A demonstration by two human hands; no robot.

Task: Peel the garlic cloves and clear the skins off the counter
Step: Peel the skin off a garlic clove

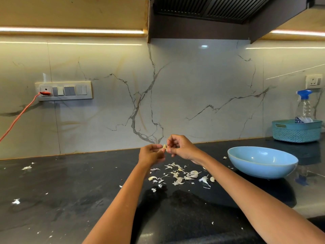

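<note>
Peeling step in hand: left hand (152, 154) and right hand (181, 147) pinch one garlic clove (164, 146) above the table (70, 191). Next, strip its skin, then gather the skins (177, 175) scattered nearer.

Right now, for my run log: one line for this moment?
hands: peeling clove | skins: on counter
</note>
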